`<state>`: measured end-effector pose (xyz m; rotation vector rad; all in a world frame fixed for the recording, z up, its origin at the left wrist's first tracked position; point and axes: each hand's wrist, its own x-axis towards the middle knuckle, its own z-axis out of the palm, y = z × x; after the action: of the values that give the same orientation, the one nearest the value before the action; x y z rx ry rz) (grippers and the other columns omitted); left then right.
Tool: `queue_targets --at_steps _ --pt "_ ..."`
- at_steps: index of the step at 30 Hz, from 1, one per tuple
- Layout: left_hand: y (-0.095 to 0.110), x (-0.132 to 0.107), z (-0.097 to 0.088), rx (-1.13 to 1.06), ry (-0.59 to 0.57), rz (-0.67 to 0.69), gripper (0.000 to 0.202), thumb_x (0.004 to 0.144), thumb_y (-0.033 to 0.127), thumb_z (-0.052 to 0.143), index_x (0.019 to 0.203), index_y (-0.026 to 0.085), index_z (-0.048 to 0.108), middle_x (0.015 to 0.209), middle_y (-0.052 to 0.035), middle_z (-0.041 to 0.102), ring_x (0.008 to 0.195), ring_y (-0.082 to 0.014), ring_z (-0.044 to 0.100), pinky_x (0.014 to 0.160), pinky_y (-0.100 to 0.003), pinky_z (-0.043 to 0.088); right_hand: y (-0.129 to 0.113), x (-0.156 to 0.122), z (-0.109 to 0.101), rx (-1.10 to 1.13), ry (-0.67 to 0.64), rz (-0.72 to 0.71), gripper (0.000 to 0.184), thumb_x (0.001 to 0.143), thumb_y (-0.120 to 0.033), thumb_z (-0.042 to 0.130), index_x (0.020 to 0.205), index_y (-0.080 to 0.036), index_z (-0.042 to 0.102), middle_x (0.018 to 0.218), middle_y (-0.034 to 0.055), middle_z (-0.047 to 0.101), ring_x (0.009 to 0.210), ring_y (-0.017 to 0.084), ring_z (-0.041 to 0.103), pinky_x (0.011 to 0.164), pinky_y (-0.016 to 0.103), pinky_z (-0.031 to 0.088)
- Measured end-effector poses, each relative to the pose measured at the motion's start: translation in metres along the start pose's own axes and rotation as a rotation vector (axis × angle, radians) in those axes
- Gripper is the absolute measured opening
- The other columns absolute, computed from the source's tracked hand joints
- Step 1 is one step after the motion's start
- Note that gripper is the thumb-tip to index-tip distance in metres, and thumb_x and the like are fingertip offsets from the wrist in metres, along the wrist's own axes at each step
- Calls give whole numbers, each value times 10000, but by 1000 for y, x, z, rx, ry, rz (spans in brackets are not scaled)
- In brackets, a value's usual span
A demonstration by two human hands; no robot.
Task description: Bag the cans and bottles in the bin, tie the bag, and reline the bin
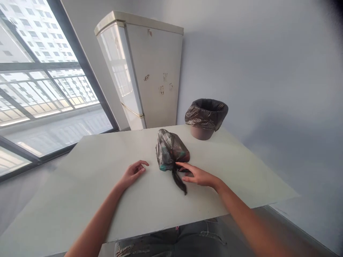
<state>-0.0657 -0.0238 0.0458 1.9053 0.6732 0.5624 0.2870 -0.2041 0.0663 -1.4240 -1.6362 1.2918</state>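
– Black plastic, knotted at the top: is that small dark rubbish bag [171,151] closed?
– It looks so. Its neck is drawn into a twisted tail [180,182] that trails toward the near edge of the pale table [107,157]. At the far right, the round bin [205,117] wears a black liner folded over its rim. I judge the tying and relining done, with the full bag not yet taken off the table.
– Where are the hands?
– Both are empty and spread apart, one on either side of the bag. The right hand [198,176] lies flat just right of the tail, fingertips touching the bag's near end. The left hand [133,174] rests on the table just left of it, fingers loosely curled, not touching.
– And behind?
– A cream fridge [150,71], with a big window [40,89] at the left.
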Motion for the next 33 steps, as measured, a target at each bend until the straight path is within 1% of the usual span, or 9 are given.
queue_targets --at_steps 2,5,8,13,17,20,23,28,33 --pt "1 -1 4 39 44 28 446 993 542 605 1273 201 673 847 -4 551 771 -152 529 744 -267 434 -15 20 12 -45 -129 -94 797 947 -445 718 1656 -328 372 1695 106 387 1451 287 511 1100 420 534" --pt "-3 -1 10 102 157 43 474 985 503 631 1369 225 630 975 -27 611 862 -165 603 859 -304 489 -29 52 22 -63 -261 -228 663 962 -387 699 1591 -330 495 1684 98 414 1374 264 582 1035 379 556" --pt "-5 3 15 164 257 76 548 980 489 637 1469 250 577 1110 -51 619 852 -158 599 852 -314 513 -29 83 27 -16 -284 -303 457 968 -408 682 1398 -256 693 1502 110 624 1177 237 696 1027 394 549" --pt "1 27 25 416 288 198 556 986 434 652 1517 282 591 1014 -47 565 922 -198 569 917 -369 502 -11 113 29 125 -80 -379 372 931 -493 715 1117 -173 760 1103 105 784 1067 247 716 1002 411 545" --pt "5 55 35 595 374 337 287 930 350 744 1204 291 801 1180 -100 590 1150 -273 564 1076 -473 428 6 119 29 132 121 -362 382 898 -500 745 1087 -169 722 987 82 767 931 223 704 881 372 553" --pt "3 66 40 569 325 426 130 977 302 681 991 242 796 1270 -100 645 1201 -269 587 1104 -472 401 18 122 26 67 326 -359 324 915 -486 729 1024 -181 725 917 59 738 827 199 660 809 353 531" --pt "-1 65 44 416 322 459 183 1049 269 538 1045 219 715 1185 -89 720 1139 -233 632 1067 -427 443 25 124 20 -133 532 -462 268 946 -460 710 995 -198 739 851 47 696 817 207 614 820 373 512" --pt "-3 59 50 222 435 379 226 1074 357 492 1031 205 654 1013 -71 718 992 -210 642 911 -352 495 24 130 21 -459 485 -645 346 951 -409 727 1219 -193 686 1099 96 679 1023 250 583 942 430 496" --pt "-5 63 50 14 379 364 321 1027 493 585 933 191 636 840 -33 631 741 -157 565 693 -298 458 27 135 29 -588 459 -690 321 969 -385 719 1223 -191 695 1135 105 679 1014 259 572 900 423 489"
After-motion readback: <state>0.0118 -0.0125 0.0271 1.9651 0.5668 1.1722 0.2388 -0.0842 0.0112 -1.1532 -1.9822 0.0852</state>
